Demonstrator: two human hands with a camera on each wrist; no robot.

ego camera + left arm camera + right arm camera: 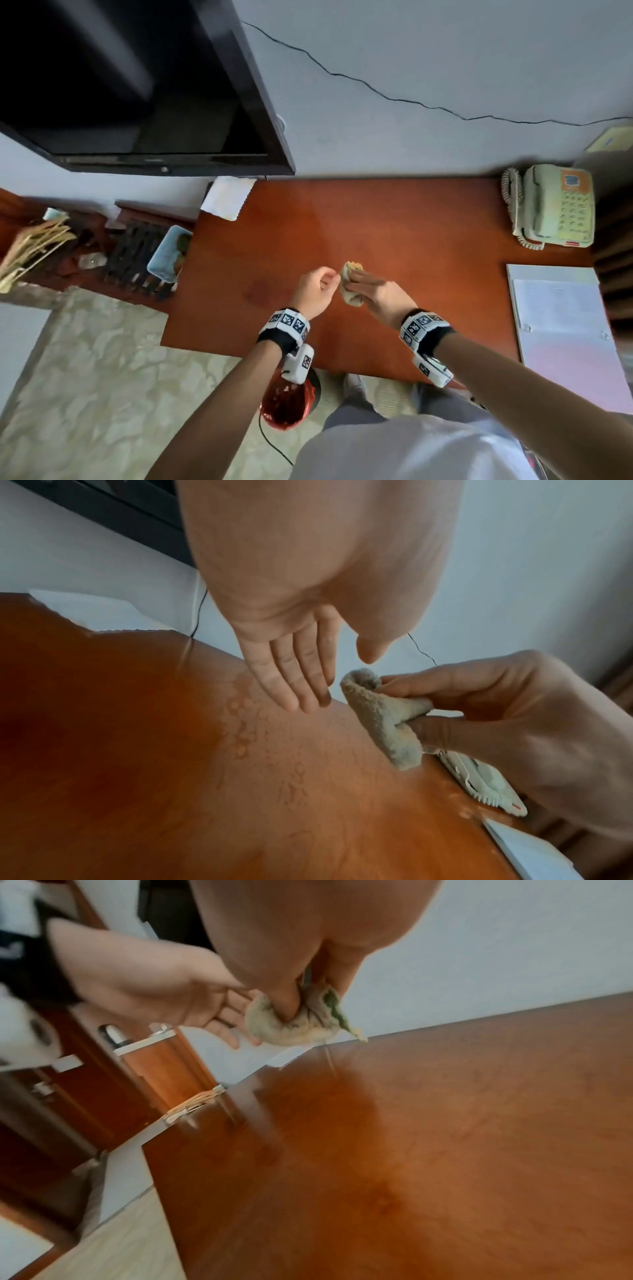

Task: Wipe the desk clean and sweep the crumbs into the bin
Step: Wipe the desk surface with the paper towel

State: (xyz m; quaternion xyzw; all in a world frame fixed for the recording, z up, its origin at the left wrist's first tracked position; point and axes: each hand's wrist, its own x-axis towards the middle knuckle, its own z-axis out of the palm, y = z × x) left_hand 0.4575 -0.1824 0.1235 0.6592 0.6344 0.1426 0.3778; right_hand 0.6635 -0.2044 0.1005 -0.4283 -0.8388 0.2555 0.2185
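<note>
A: Right hand — what do the fingers have?
B: They pinch a bunched beige cloth, thumb under, fingertips over. The cloth hangs just above the table, not pressed flat.
A: Left hand?
B: Holds nothing. Its fingers are straight and together in the left wrist view, tips just beside the cloth; I cannot tell if they touch it.
A: Under those fingers?
B: Wet streaks and droplets on the reddish wood.
A: Farther out?
B: Well beyond the right hand, a cream telephone and white papers. Beyond the left hand, a white napkin at the table's far corner. Behind the left wrist, on the floor, a red bin.
</note>
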